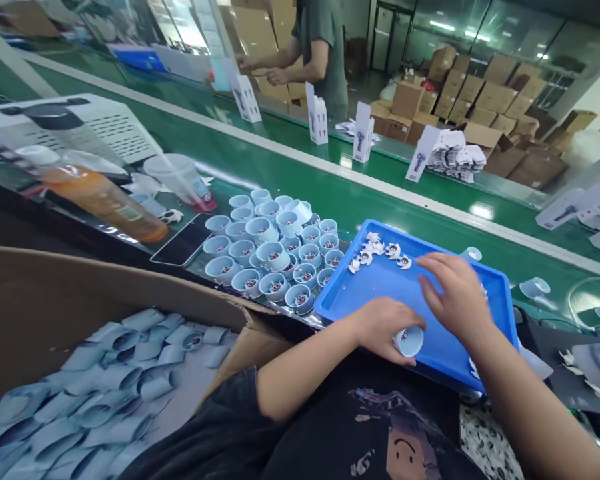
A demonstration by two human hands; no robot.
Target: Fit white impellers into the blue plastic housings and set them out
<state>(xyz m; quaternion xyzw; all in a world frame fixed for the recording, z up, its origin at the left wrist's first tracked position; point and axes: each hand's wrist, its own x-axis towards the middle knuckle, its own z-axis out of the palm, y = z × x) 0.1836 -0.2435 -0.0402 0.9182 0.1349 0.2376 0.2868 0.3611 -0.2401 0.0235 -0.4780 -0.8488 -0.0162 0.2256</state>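
The left hand (386, 325) was wrapped around a light-blue cylindrical housing (412, 344), its fingers closed over the side and the mouth left uncovered, a grip that seemed meant to keep the opening clear. The right hand (453, 290) hung partly open over the blue tray (375, 287), thumb apart from the fingers and nothing visible in its grasp, though its palm side was hidden. White bladed impellers (393, 251) lay just beyond its fingertips in the tray, whose raised rim probably kept such small parts from straying. Left of the left hand, upright housings (274, 287) stood packed together on the table (330, 193), mouths up, so their dark-centred insides could be seen; farther left and lower, a cardboard box (105, 273) held jumbled housings (97, 413), apparently needing no such order
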